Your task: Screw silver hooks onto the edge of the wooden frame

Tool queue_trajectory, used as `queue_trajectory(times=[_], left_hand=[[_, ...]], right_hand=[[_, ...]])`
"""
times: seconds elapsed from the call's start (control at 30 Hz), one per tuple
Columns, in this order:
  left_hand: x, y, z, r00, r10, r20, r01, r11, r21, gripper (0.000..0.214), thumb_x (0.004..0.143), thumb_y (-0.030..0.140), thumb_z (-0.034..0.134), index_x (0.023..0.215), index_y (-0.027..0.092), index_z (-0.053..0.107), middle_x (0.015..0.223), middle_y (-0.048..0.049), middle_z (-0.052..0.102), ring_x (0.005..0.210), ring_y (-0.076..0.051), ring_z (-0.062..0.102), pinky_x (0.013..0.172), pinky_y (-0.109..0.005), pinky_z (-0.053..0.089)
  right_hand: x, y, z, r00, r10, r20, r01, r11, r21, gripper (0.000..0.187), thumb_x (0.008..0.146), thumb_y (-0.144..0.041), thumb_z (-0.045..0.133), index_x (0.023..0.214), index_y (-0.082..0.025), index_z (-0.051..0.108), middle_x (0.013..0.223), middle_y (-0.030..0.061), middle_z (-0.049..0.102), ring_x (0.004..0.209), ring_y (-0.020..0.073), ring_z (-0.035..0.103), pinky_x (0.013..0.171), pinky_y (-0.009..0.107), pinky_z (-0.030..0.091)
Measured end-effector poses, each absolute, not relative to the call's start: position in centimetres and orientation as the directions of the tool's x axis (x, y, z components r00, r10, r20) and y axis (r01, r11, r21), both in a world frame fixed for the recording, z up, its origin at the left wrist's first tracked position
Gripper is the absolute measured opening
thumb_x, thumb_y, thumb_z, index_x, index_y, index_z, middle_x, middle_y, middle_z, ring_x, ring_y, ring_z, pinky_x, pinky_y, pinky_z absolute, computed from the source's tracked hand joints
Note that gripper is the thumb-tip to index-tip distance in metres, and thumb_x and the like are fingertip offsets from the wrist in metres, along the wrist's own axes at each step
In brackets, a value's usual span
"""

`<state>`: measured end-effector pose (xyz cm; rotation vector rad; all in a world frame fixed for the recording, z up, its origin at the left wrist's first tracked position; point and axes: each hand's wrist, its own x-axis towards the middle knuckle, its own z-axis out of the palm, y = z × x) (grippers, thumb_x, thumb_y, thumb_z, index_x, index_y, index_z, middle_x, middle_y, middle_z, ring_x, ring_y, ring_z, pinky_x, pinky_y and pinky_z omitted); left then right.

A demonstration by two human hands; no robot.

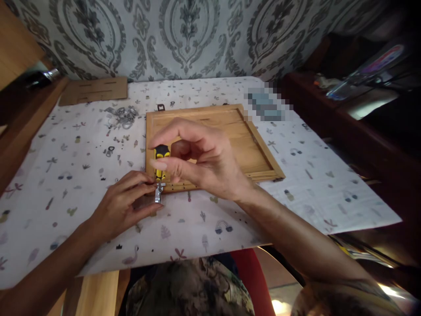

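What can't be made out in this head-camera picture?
All in the head view:
- Tip of the yellow-and-black screwdriver: too small to separate from the metal clasp it meets.
- Part of the wooden panel: hidden behind the right hand.
- Small metal parts left of the panel: too small and jumbled to count.
- Whatever lies under the pixelated patch: masked.
- Left forearm: cut off by the picture's edge.

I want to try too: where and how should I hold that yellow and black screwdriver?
Probably by its thick handle, pinched from the right like the right hand does. The screwdriver stands handle-up, its shaft down at the silver piece, where the left hand crowds the left side.
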<state>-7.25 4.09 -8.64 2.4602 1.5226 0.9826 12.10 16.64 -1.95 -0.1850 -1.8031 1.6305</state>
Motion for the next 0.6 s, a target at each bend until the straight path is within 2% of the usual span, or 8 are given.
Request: queue_trajectory(times=[0.1, 0.2, 0.3, 0.4, 0.47, 0.6], left_hand=[[-7.3, 4.1, -8.7, 0.292, 0.823, 0.486, 0.782, -0.499, 0.375, 0.023, 0.096, 0.036, 0.068, 0.117, 0.027, 0.065, 0.114, -0.0051, 0.067, 0.107, -0.023, 0.067, 0.087, -0.040, 0.063], [-7.2, 4.1, -8.6, 0.288, 0.814, 0.505, 0.778, -0.506, 0.373, 0.024, 0.096, 0.036, 0.067, 0.118, 0.028, 0.065, 0.113, -0.0044, 0.068, 0.107, -0.022, 0.068, 0.088, -0.040, 0.063], [-7.2, 4.2, -8.5, 0.289, 0.814, 0.505, 0.765, -0.513, 0.389, 0.024, 0.095, 0.036, 0.068, 0.118, 0.027, 0.065, 0.111, -0.0048, 0.068, 0.103, -0.022, 0.068, 0.085, -0.039, 0.063], [-7.1, 4.3, -8.4, 0.288, 0.819, 0.496, 0.774, -0.504, 0.383, 0.024, 0.096, 0.036, 0.068, 0.117, 0.026, 0.066, 0.110, -0.0056, 0.068, 0.100, -0.022, 0.068, 0.083, -0.038, 0.063], [-7.0, 4.3, -8.4, 0.292, 0.811, 0.508, 0.782, -0.508, 0.362, 0.024, 0.096, 0.037, 0.067, 0.117, 0.025, 0.066, 0.111, -0.0066, 0.069, 0.101, -0.022, 0.068, 0.084, -0.037, 0.063], [-7.1, 4.2, -8.5, 0.283, 0.802, 0.526, 0.786, -0.509, 0.352, 0.025, 0.095, 0.038, 0.069, 0.115, 0.024, 0.068, 0.111, -0.0066, 0.070, 0.106, -0.023, 0.069, 0.088, -0.038, 0.063]], right_hand=[[11.6, 16.3, -2.0, -0.753, 0.552, 0.357, -0.346, 0.129, -0.929, 0.032, 0.077, -0.045, 0.084, 0.085, -0.024, 0.062, 0.085, -0.0040, 0.069, 0.051, 0.0044, 0.054, 0.044, 0.016, 0.049], [11.5, 16.4, -1.7, -0.794, 0.506, 0.338, -0.344, 0.085, -0.935, 0.032, 0.077, -0.045, 0.084, 0.085, -0.024, 0.061, 0.076, -0.0061, 0.067, 0.054, 0.0053, 0.057, 0.049, 0.016, 0.052], [12.0, 16.8, -1.3, -0.850, 0.425, 0.312, -0.295, 0.106, -0.950, 0.026, 0.085, -0.044, 0.075, 0.099, -0.024, 0.066, 0.074, -0.0087, 0.065, 0.059, 0.0055, 0.062, 0.056, 0.015, 0.054], [12.1, 17.1, -1.1, -0.868, 0.381, 0.319, -0.281, 0.154, -0.947, 0.018, 0.094, -0.037, 0.065, 0.107, -0.024, 0.067, 0.073, -0.0094, 0.065, 0.060, 0.0049, 0.064, 0.057, 0.014, 0.055], [11.8, 17.0, -1.4, -0.839, 0.396, 0.372, -0.320, 0.195, -0.927, 0.015, 0.094, -0.035, 0.068, 0.101, -0.022, 0.067, 0.074, -0.0082, 0.064, 0.058, 0.0035, 0.062, 0.052, 0.012, 0.052], [10.8, 16.7, -2.1, -0.771, 0.449, 0.451, -0.383, 0.238, -0.893, 0.032, 0.087, -0.047, 0.075, 0.084, -0.019, 0.061, 0.078, -0.0044, 0.064, 0.058, 0.0037, 0.058, 0.047, 0.012, 0.049]])
